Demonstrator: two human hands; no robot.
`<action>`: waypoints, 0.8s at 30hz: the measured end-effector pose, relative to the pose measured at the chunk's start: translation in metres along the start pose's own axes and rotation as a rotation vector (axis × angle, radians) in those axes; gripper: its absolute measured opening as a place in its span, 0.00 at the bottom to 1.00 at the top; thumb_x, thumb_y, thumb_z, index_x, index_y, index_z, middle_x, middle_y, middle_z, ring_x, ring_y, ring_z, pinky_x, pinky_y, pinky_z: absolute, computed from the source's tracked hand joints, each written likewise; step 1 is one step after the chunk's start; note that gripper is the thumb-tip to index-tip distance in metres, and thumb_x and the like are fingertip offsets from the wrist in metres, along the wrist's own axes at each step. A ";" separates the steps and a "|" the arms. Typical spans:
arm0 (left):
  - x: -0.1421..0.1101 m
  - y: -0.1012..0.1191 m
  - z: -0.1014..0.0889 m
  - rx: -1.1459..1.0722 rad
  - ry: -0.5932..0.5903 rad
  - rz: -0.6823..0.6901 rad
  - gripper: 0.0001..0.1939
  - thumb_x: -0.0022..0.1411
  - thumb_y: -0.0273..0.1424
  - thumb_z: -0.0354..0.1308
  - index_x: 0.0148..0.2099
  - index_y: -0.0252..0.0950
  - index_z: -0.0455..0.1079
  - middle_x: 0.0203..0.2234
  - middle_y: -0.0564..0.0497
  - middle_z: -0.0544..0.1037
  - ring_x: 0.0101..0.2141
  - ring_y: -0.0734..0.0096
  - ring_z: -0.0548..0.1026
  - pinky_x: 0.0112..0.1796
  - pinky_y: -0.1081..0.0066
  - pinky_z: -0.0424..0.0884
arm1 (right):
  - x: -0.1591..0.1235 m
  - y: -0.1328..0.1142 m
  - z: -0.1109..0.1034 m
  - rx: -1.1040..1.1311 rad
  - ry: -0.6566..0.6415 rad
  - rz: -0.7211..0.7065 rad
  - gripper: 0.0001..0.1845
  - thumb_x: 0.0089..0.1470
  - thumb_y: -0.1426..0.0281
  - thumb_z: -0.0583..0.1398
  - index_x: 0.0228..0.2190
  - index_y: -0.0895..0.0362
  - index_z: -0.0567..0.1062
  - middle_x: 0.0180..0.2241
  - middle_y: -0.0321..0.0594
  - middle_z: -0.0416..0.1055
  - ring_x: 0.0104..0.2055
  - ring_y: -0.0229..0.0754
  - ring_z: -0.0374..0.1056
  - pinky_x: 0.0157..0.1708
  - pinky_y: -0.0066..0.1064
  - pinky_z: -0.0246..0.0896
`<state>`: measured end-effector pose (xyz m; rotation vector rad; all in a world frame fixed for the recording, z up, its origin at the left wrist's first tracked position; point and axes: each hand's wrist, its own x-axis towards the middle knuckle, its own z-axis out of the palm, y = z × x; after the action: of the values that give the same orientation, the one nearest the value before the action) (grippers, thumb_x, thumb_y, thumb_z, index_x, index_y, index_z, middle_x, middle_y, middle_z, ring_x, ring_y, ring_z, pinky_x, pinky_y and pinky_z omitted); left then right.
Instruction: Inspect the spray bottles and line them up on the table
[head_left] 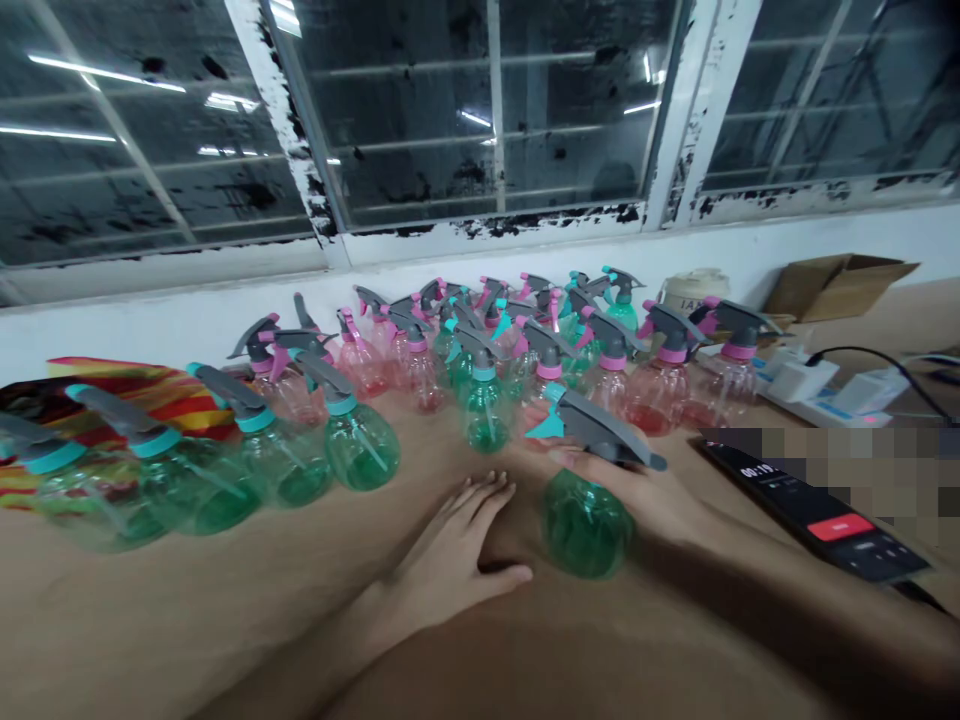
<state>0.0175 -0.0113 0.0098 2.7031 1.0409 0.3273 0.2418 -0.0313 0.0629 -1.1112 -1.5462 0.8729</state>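
My right hand [637, 490] is wrapped round the neck of a green spray bottle [585, 520] with a grey and teal trigger head, which stands on the brown table [225, 600] in front of me. My left hand [457, 550] lies flat on the table just left of that bottle, fingers stretched out, holding nothing. Behind them stand several spray bottles: green ones [360, 440] in a row to the left, and pink and green ones [660, 390] crowded at the back.
A phone [817, 510] showing a timer lies at the right. Behind it are a white power strip [810, 390] with cables and a cardboard box [832, 285]. A red and yellow cloth [150, 390] lies at the far left. A window wall closes the back.
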 end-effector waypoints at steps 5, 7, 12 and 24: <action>-0.005 -0.009 -0.006 0.024 0.001 0.032 0.33 0.61 0.45 0.55 0.64 0.39 0.52 0.61 0.46 0.58 0.60 0.57 0.55 0.58 0.55 0.51 | 0.018 -0.001 0.005 0.087 -0.111 0.034 0.16 0.50 0.65 0.60 0.43 0.48 0.74 0.40 0.41 0.77 0.45 0.49 0.72 0.49 0.46 0.65; -0.005 -0.008 -0.006 0.023 0.001 0.034 0.33 0.61 0.45 0.55 0.63 0.39 0.53 0.61 0.45 0.57 0.61 0.56 0.54 0.58 0.54 0.51 | 0.023 -0.003 0.007 0.094 -0.166 0.041 0.19 0.49 0.65 0.60 0.46 0.47 0.72 0.42 0.41 0.76 0.46 0.49 0.72 0.49 0.46 0.64; -0.004 -0.006 -0.005 0.027 -0.010 0.034 0.32 0.62 0.45 0.54 0.63 0.37 0.53 0.61 0.45 0.58 0.61 0.56 0.54 0.58 0.53 0.51 | 0.031 -0.011 0.013 0.015 -0.219 0.004 0.23 0.49 0.65 0.61 0.48 0.48 0.68 0.39 0.38 0.76 0.40 0.47 0.74 0.42 0.42 0.69; -0.004 -0.005 -0.003 0.062 -0.025 0.029 0.28 0.65 0.41 0.53 0.62 0.35 0.54 0.61 0.46 0.58 0.61 0.61 0.53 0.59 0.57 0.51 | 0.035 0.003 0.015 -0.185 -0.170 -0.123 0.17 0.52 0.56 0.58 0.42 0.47 0.74 0.28 0.37 0.74 0.32 0.48 0.72 0.34 0.44 0.68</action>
<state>0.0105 -0.0097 0.0111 2.7728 1.0221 0.2703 0.2250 0.0031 0.0675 -1.0805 -1.8465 0.7680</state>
